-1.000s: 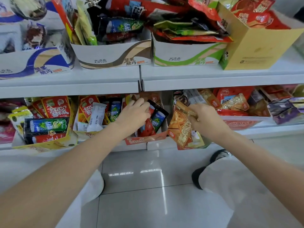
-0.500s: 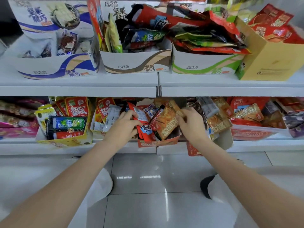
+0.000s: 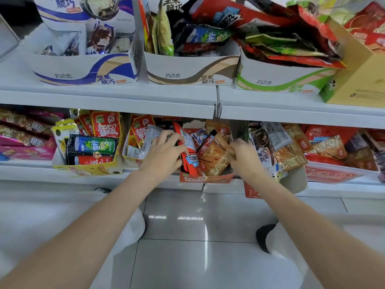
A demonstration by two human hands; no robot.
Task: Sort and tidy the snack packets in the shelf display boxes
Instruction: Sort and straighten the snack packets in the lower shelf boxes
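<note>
Both hands [image 3: 164, 152] [image 3: 244, 156] grip packets: red [image 3: 188, 150], orange [image 3: 216, 157].

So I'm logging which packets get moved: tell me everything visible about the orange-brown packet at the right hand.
The orange-brown packet is a glossy, crinkled pouch with a snack picture and pale lettering. It stands tilted in the red-fronted display box on the lower shelf. The right hand pinches its right edge; a red packet, held by the left hand, is against its left.

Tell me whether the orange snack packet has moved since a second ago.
Yes. The orange snack packet went left, from the grey box's front into the red-fronted box, gripped by the right hand.
</note>
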